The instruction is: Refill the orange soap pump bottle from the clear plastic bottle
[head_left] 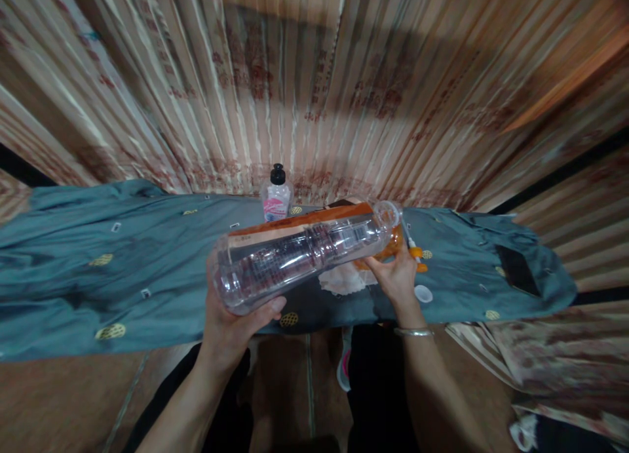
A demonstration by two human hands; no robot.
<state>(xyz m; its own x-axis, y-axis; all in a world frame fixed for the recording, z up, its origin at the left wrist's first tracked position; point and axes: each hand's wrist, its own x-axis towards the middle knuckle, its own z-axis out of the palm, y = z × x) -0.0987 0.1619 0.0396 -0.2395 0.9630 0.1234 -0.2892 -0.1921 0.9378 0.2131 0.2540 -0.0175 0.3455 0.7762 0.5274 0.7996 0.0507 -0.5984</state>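
1. Your right hand's [396, 279] fingertips run up behind the neck end of the clear bottle [304, 253], so you cannot tell whether those fingers are clamped on it or only pressed against it.
2. An orange thing [304, 218] lies along the far side of the bottle. Most of it is covered, and what it is cannot be made out.
3. A thin white and orange stick [411, 243] rises just right of your right hand. The picture does not show if the hand holds it.
4. A pale patch [339, 279] shows under the bottle. It is too blurred to name.
5. The print on the bottle's clear wall is unreadable, and its mouth at the right end is hard to see.
6. The bottle lies on its side in the air above the near edge of the table [98, 289], which a teal cloth covers. Its base points near left and its neck far right.
7. Your left hand [230, 325] cups the base from below, with the thumb wrapped over the near side and the fingers closed around it.
8. A silver bangle [413, 332] sits on your right wrist.
9. A white cap [423, 294] lies on the cloth just right of your right hand.
10. A small bottle [277, 196] with a black cap and pink label stands upright at the far edge, behind the clear bottle.
11. A dark flat thing [517, 269] lies at the table's right end, well apart from both hands.
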